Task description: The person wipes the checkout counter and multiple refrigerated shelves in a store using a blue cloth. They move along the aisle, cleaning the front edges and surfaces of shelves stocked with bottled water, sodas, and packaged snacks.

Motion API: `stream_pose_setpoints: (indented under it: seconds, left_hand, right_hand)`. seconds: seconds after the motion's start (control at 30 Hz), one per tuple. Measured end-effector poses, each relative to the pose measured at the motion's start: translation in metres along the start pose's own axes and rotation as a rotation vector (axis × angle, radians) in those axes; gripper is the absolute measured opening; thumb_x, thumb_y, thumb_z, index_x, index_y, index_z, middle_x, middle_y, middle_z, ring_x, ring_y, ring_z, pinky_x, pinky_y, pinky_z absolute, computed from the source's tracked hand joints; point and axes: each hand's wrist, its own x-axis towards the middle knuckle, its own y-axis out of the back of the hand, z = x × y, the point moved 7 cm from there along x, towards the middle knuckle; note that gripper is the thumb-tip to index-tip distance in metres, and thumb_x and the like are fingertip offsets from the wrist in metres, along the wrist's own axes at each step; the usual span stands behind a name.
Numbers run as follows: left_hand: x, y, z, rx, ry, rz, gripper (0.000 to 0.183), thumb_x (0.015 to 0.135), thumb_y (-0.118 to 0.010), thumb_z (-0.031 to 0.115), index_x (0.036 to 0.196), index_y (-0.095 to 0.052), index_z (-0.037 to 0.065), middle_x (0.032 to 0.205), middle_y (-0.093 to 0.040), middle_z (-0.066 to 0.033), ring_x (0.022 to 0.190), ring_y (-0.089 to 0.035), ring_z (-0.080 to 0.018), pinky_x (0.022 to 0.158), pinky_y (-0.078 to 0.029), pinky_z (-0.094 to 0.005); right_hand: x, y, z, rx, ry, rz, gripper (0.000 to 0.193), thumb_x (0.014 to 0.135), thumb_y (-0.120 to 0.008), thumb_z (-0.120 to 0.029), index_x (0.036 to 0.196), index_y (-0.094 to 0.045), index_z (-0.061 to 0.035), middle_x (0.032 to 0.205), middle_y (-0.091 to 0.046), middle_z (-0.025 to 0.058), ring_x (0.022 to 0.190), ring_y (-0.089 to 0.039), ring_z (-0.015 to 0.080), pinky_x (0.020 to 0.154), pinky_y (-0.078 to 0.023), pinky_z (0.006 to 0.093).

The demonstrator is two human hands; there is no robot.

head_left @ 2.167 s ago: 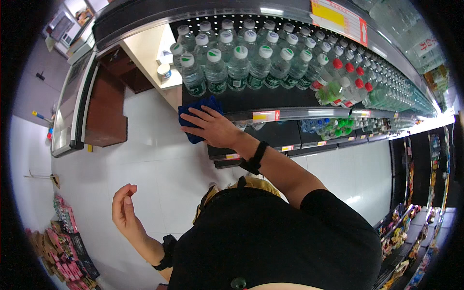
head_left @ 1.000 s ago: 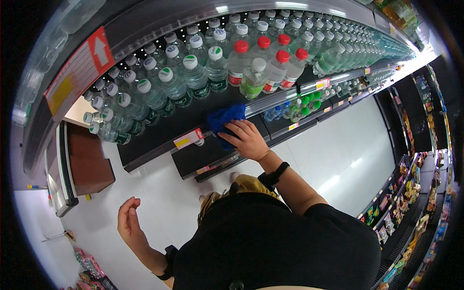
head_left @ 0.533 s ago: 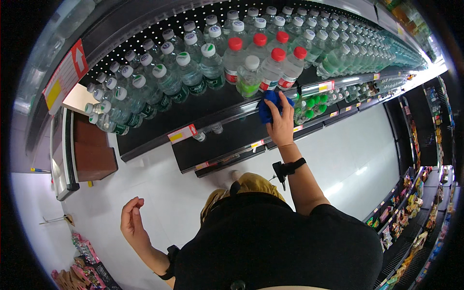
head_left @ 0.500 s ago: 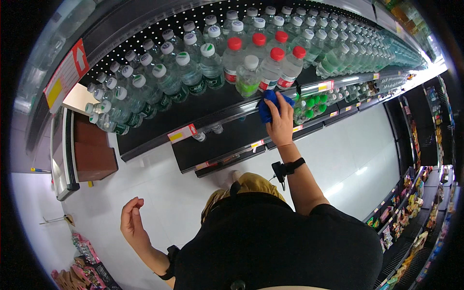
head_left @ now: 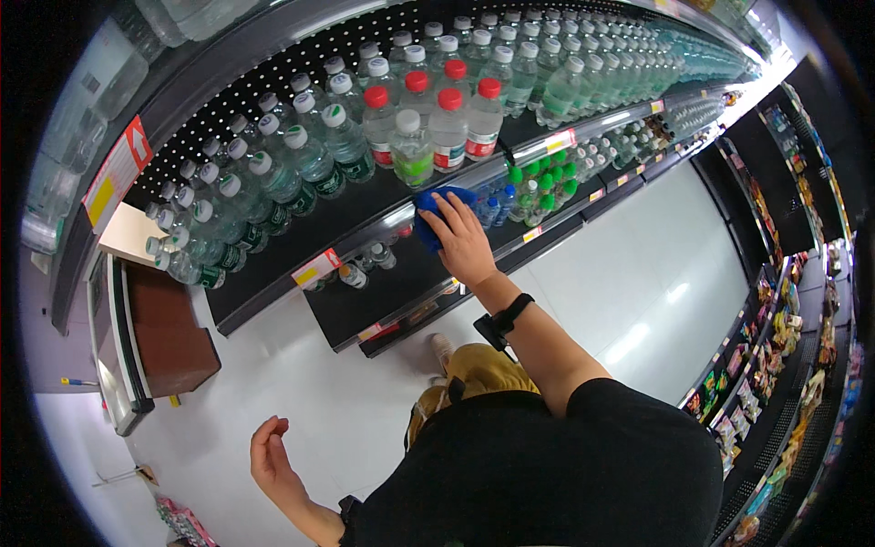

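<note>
My right hand presses a blue cloth against the front edge of a black shelf, its fingers spread over the cloth. Just above it on the shelf stands a clear bottle with a white cap and green label. Several red-capped bottles, one of them a bottle with a red and white label, are grouped around that one. Low on the left, my left hand hangs over the floor, loosely curled and holding nothing.
Green-labelled water bottles fill the shelf's left side, and more bottles run off to the right. A lower shelf holds small bottles and green-capped ones. A brown box-like unit stands left; snack shelves line the right.
My right hand and the cloth have slid left along the shelf edge, past the red-capped bottles. The whole view has shifted, and my left hand sits slightly lower and further right.
</note>
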Motion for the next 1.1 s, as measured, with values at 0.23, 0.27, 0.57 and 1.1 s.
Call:
stream_pose_setpoints:
  seconds: [0.23, 0.27, 0.57, 1.1]
  left_hand:
    - [-0.019, -0.026, -0.015, 0.007, 0.024, -0.132, 0.021, 0.107, -0.055, 0.003, 0.120, -0.071, -0.002, 0.109, -0.073, -0.0097, 0.106, -0.069, -0.0199, 0.101, -0.053, -0.0332]
    - [-0.020, -0.032, -0.004, 0.053, -0.015, -0.164, 0.021, 0.106, -0.056, 0.002, 0.121, -0.071, -0.002, 0.109, -0.073, -0.0094, 0.105, -0.070, -0.0199, 0.100, -0.053, -0.0333]
    - [-0.038, -0.048, 0.014, 0.067, -0.007, -0.080, 0.023, 0.106, -0.055, 0.001, 0.123, -0.071, -0.002, 0.111, -0.074, -0.0102, 0.106, -0.069, -0.0192, 0.101, -0.053, -0.0335]
    - [-0.025, -0.211, 0.085, 0.135, -0.089, -0.091, 0.024, 0.104, -0.057, -0.002, 0.123, -0.072, 0.000, 0.110, -0.076, -0.0099, 0.107, -0.072, -0.0184, 0.098, -0.054, -0.0311]
  right_hand:
    - [0.000, 0.009, 0.006, -0.034, 0.030, -0.028, 0.085, 0.072, -0.082, -0.002, 0.150, -0.053, -0.0211, 0.162, -0.044, 0.0093, 0.150, -0.041, 0.0356, 0.119, -0.043, 0.0476]
    - [0.000, 0.015, 0.005, -0.029, 0.040, -0.017, 0.083, 0.074, -0.080, -0.003, 0.149, -0.054, -0.0222, 0.160, -0.046, 0.0093, 0.148, -0.043, 0.0346, 0.117, -0.044, 0.0475]
    - [0.001, 0.048, 0.069, -0.042, -0.109, 0.158, 0.070, 0.077, -0.075, -0.004, 0.144, -0.059, -0.0157, 0.145, -0.056, 0.0146, 0.136, -0.052, 0.0372, 0.115, -0.043, 0.0488]
    - [0.081, 0.083, 0.206, -0.127, -0.033, 0.118, 0.060, 0.080, -0.077, -0.020, 0.139, -0.064, -0.0145, 0.142, -0.058, 0.0179, 0.135, -0.053, 0.0353, 0.110, -0.042, 0.0530]
